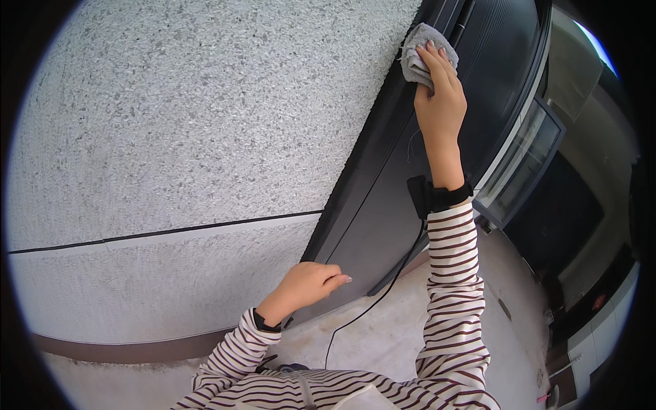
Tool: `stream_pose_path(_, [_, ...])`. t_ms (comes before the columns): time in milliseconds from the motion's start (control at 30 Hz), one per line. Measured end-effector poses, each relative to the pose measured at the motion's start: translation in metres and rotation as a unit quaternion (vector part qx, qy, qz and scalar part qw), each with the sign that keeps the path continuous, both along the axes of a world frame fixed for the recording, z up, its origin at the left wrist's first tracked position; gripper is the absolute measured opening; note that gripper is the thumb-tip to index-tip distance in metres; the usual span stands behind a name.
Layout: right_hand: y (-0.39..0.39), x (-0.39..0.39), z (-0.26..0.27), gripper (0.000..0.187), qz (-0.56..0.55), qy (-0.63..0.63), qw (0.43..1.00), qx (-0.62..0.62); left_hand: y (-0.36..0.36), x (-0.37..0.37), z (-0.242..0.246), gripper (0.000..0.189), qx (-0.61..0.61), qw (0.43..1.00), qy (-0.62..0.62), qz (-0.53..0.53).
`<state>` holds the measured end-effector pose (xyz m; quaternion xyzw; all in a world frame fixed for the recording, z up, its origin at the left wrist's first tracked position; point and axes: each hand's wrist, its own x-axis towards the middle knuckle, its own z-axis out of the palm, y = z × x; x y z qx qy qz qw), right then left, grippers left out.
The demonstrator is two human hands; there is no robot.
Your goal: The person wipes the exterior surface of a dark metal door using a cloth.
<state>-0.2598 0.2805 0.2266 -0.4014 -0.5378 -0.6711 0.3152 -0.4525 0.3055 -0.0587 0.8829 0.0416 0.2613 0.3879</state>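
Observation:
My right hand [441, 105] is stretched far up and presses a folded grey cloth [416, 51] against the dark door frame [359, 169]. Its fingers lie spread over the cloth, close to a hinge [464, 20] on the dark door [492, 66]. Lower down, my left hand [307, 284] hangs in front of the frame's lower part and the wall, fingers curled in and thumb side towards the door. Nothing shows in it; its palm is hidden.
A speckled pale wall [205, 128] with a dark groove adjoins the frame. A black cable [376, 300] runs down from the black strap [446, 197] on my right wrist. To the right, an open window sash [528, 164] juts out above the concrete floor [389, 333].

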Motion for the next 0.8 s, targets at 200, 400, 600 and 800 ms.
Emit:
stream_pose_path(200, [0.007, -0.022, -0.023, 0.032, -0.135, -0.083, 0.987, -0.030, 0.006, -0.001, -0.013, 0.015, 0.052, 0.990, -0.103, -0.076])
stream_pose_path(400, [-0.005, -0.038, -0.023, 0.022, -0.240, -0.125, 0.961, -0.053, 0.012, -0.004, -0.024, 0.014, 0.047, 0.994, -0.026, -0.093])
stream_pose_path(600, [-0.004, -0.052, -0.047, 0.018, -0.288, -0.140, 0.944, -0.083, 0.009, 0.001, -0.033, 0.018, 0.033, 0.993, -0.056, -0.096])
stream_pose_path(800, [0.001, -0.060, -0.111, 0.002, -0.342, -0.131, 0.922, -0.126, 0.009, -0.001, -0.037, 0.023, -0.001, 0.994, -0.009, -0.107])
